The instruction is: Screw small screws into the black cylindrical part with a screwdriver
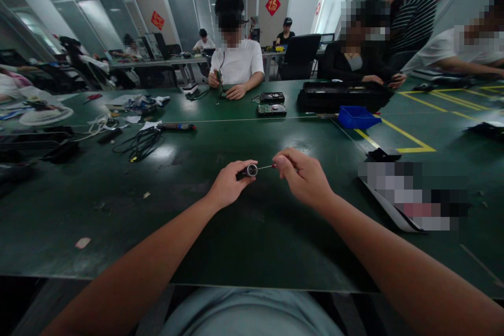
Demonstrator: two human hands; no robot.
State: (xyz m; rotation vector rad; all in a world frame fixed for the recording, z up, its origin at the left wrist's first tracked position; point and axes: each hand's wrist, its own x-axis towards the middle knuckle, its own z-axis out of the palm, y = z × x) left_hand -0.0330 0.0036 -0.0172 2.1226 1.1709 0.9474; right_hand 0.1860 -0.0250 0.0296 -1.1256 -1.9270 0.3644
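Observation:
My left hand (228, 185) is closed around a small dark cylinder (252, 170), holding it on its side between thumb and fingers. The cylinder's round end, with a bright metal rim, faces right. A thin screwdriver (265, 167) is pinched in my right hand (307, 174); its metal shaft points left and the tip reaches the rimmed end. Whether the tip sits inside or only touches cannot be made out. Most of the reddish handle is hidden by my fingers. Both hands are above the green table (260, 231).
A blue bin (358, 117) and a long black casing (344, 97) lie at the back right. Opened dark device parts (271, 109) are mid-back. Black cables (142, 142) and a dark rod-like tool (177, 126) lie left. A person in white (236, 63) works opposite.

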